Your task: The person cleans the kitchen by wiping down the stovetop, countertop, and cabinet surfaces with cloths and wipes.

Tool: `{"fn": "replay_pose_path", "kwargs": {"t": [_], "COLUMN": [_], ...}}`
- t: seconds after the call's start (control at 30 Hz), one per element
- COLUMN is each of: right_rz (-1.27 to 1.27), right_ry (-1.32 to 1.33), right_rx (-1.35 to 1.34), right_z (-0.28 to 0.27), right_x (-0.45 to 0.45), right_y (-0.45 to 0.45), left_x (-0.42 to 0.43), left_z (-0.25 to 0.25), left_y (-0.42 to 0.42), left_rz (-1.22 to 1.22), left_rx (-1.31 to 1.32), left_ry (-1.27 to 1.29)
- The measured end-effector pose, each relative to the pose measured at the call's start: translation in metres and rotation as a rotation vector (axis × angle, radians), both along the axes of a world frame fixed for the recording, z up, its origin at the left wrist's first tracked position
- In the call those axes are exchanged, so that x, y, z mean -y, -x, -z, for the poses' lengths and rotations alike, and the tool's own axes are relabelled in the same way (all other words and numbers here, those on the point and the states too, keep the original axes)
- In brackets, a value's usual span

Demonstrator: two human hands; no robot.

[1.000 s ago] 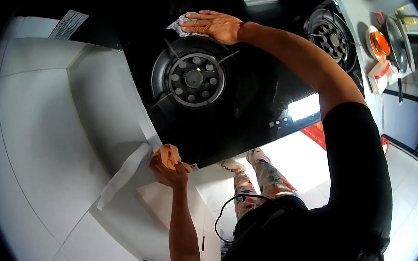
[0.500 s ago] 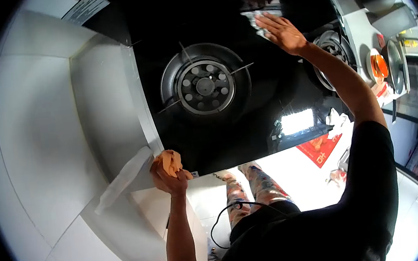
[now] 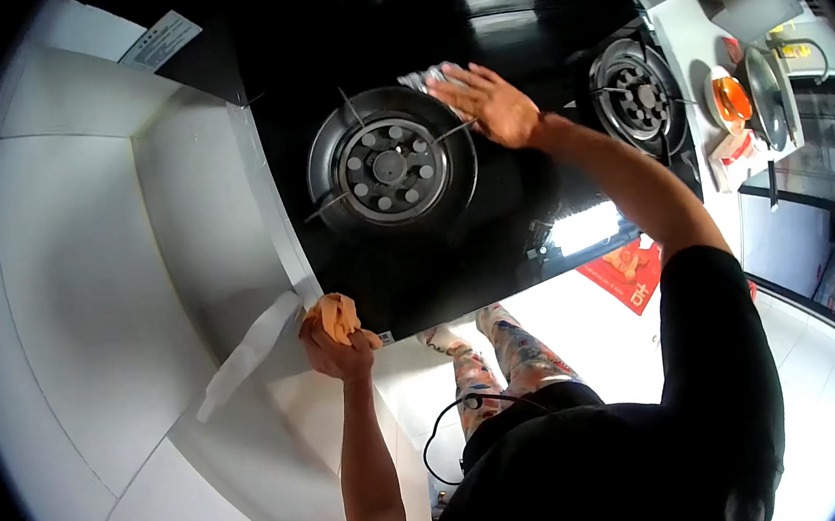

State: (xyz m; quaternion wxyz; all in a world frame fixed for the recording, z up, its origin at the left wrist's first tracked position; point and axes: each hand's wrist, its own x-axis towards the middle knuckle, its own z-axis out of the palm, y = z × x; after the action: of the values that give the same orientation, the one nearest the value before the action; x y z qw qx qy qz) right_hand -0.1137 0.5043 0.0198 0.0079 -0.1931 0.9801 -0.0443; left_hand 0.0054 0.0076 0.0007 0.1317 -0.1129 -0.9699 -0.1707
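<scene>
My right hand (image 3: 493, 107) reaches over the black glass gas stove (image 3: 520, 175), at the rear edge of the near burner (image 3: 391, 168). Its fingers, fairly straight, hold a crumpled silvery-white wipe (image 3: 430, 79) down against the glass; most of the wipe is hidden under them. At the stove's front left corner my left hand (image 3: 334, 354) is closed round a bunched orange cloth (image 3: 339, 318). Beside that hand, a long white translucent strip (image 3: 250, 352) lies slanted on the grey ledge.
A second burner (image 3: 638, 99) sits to the right. Past it, the side counter holds a dish with something orange (image 3: 730, 98) and a glass pot lid (image 3: 767, 101). A red printed sheet (image 3: 630, 275) shows beyond the stove's front edge. White tiled wall (image 3: 78, 283) stands on the left.
My right hand has moved left and nearer with the wipe, from the rear of the stove to the near burner's edge. My left hand keeps the orange cloth at the corner.
</scene>
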Motion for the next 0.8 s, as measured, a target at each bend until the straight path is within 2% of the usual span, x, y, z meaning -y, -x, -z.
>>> {"fn": "replay_pose_path", "kwargs": {"t": [0.07, 0.2, 0.27, 0.33, 0.37, 0.4, 0.47, 0.53, 0.57, 0.63, 0.8], "right_rz": [0.061, 0.155, 0.217, 0.137, 0.179, 0.226, 0.631, 0.755, 0.781, 0.765, 0.768], "right_ry": [0.039, 0.028, -0.063, 0.074, 0.018, -0.035, -0.038, -0.089, -0.104, -0.180, -0.035], "right_rx": [0.123, 0.084, 0.118, 0.182, 0.109, 0.040, -0.105, -0.199, -0.134, 0.021, 0.054], "right_z": [-0.013, -0.011, -0.017, -0.023, -0.017, -0.004, 0.009, 0.028, 0.024, 0.000, -0.016], "right_x": [0.006, 0.015, 0.031, 0.047, 0.037, 0.017, -0.029, -0.047, -0.030, 0.024, 0.130], "right_y": [-0.032, -0.078, -0.111, -0.138, -0.131, -0.117, -0.067, -0.043, -0.052, -0.085, -0.171], "left_x": [0.000, 0.003, 0.002, -0.001, 0.000, 0.003, -0.001, 0.005, 0.007, 0.006, 0.003], "left_z": [0.001, 0.001, -0.001, -0.001, -0.001, -0.003, 0.000, 0.006, 0.009, 0.012, 0.009], "left_y": [0.003, 0.001, 0.002, 0.001, 0.001, 0.000, 0.001, 0.000, -0.001, -0.003, 0.001], "left_rz": [0.006, 0.019, 0.015, 0.008, 0.011, 0.019, 0.034, 0.032, 0.053, 0.039, 0.105], "left_rx": [-0.008, -0.001, 0.005, 0.024, 0.015, 0.009, 0.010, -0.075, -0.074, -0.039, -0.096], "left_ry": [-0.014, 0.038, 0.024, 0.015, 0.027, 0.042, 0.003, 0.110, 0.115, -0.035, -0.093]}}
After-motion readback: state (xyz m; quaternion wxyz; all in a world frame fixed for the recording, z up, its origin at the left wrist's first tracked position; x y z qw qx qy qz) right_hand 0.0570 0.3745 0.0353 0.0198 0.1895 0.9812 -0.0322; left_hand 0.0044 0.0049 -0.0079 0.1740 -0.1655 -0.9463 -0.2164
